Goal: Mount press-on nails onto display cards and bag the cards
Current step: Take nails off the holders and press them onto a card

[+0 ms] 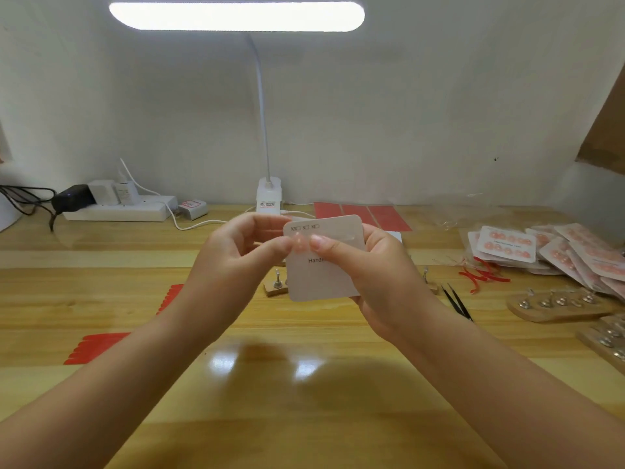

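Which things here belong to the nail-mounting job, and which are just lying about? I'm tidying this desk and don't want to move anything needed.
Part of the job:
display card, held by right hand and left hand
bagged cards
red strips
wooden nail stands
tweezers

Lying about:
power strip
black adapter
desk lamp

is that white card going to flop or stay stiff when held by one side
Probably stiff: the white card stands flat with its lower edge unsupported, gripped only by the right hand. Likely light, since fingertips suffice. The left hand pinches near its top edge.
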Motion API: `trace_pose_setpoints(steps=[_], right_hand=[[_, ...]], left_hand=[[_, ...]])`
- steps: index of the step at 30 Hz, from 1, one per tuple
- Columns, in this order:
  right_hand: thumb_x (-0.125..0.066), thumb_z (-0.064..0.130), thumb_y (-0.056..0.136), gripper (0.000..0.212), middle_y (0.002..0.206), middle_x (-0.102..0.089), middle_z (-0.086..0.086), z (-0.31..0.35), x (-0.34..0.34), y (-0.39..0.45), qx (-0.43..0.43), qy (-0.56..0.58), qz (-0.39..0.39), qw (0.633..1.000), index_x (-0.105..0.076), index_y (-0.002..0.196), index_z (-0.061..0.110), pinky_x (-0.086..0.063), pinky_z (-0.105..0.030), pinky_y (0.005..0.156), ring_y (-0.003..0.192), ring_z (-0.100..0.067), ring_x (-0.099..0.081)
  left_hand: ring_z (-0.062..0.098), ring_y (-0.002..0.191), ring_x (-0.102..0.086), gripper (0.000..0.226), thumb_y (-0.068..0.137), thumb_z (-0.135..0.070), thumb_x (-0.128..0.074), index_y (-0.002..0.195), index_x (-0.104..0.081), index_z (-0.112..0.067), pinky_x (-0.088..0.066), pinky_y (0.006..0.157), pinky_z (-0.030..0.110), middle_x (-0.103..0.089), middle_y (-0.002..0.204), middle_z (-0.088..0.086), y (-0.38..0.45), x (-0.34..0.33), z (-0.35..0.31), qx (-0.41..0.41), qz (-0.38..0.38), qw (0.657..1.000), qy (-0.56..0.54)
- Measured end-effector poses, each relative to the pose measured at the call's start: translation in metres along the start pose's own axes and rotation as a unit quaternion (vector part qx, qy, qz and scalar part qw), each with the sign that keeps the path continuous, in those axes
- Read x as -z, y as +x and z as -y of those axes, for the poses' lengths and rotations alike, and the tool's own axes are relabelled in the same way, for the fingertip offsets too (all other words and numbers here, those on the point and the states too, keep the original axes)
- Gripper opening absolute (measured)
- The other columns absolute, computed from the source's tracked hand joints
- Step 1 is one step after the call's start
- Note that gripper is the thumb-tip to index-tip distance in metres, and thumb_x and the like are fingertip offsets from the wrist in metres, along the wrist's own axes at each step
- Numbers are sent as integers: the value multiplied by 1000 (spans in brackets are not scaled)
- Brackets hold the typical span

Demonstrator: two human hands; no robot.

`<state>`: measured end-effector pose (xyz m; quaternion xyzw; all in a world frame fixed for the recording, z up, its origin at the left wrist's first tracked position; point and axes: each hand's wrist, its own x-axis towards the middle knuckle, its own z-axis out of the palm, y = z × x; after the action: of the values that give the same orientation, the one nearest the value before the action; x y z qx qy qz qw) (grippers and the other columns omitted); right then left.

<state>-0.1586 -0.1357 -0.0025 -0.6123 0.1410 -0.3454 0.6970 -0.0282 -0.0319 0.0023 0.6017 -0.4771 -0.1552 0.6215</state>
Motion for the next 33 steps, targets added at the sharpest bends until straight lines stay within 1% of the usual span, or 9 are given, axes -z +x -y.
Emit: trace_pose_setpoints(steps=[2,7,12,15,19,21,26,29,33], right_hand=[[-69,6,84,15,87,-74,-5,0,0,0,9,-16,0,1000,-69,97,14,-56,-28,63,78,-16,-69],[-74,3,78,19,81,-73,-3,0,-1,-2,16,-23,-7,1000,-70,93,13,-52,-24,54,70,-13,-68],[-73,23,75,19,84,-73,-2,0,1,0,-16,-6,9,1000,-71,93,19,-56,-29,64,78,-17,-68],[-78,19,76,25,93,-74,-7,-3,0,0,-9,-13,0,1000,-71,100,17,-57,-34,71,84,-19,-69],[-74,9,80,21,88,-74,-4,-6,1,-1,7,-26,-19,999,-69,98,17,-57,-29,62,79,-17,-70],[-75,7,79,21,84,-74,-2,-6,1,-1,13,-25,-17,999,-70,97,16,-54,-24,56,73,-14,-70],[-79,14,72,21,80,-73,-1,-7,1,1,-22,-30,-17,999,-70,90,19,-52,-24,55,71,-13,-68],[-69,29,70,25,82,-68,-4,-4,4,4,-62,-56,-12,996,-71,90,14,-49,-32,65,76,-19,-64],[-65,20,87,19,95,-68,-22,-9,11,8,-70,-146,-38,986,-67,99,6,-49,-42,72,86,-37,-65]], left_hand=[[-2,71,-65,10,88,-15,-66,96,-70,-18,-45,60,6,-74,82,-8,-1,-3,2,-10,0,1000,-2],[-3,67,-64,13,86,-9,-67,91,-71,-19,-48,64,10,-73,76,-12,0,-5,8,-22,-24,999,1],[-5,64,-64,17,86,-7,-67,91,-71,-22,-46,60,6,-71,70,-18,-1,-5,6,-52,-46,998,-1],[-5,64,-64,17,85,-5,-67,93,-72,-20,-47,61,7,-72,71,-17,-1,-5,5,-56,-47,997,-1],[7,75,-70,20,83,-9,-71,89,-73,-28,-57,70,23,-75,79,-10,-3,-6,8,-42,-58,997,7],[11,76,-70,20,82,-12,-72,88,-73,-31,-56,74,28,-75,80,-8,-4,-7,9,-41,-64,997,18],[-5,61,-62,22,83,-7,-71,87,-72,-28,-48,59,10,-71,68,-17,-2,-7,11,-31,-69,997,32],[-5,60,-61,21,84,-6,-70,87,-72,-27,-46,58,8,-72,70,-15,1,-5,13,-3,-74,997,32],[-2,55,-58,22,85,-11,-71,94,-71,-30,-48,55,14,-72,70,-9,4,2,16,33,-61,996,65]])
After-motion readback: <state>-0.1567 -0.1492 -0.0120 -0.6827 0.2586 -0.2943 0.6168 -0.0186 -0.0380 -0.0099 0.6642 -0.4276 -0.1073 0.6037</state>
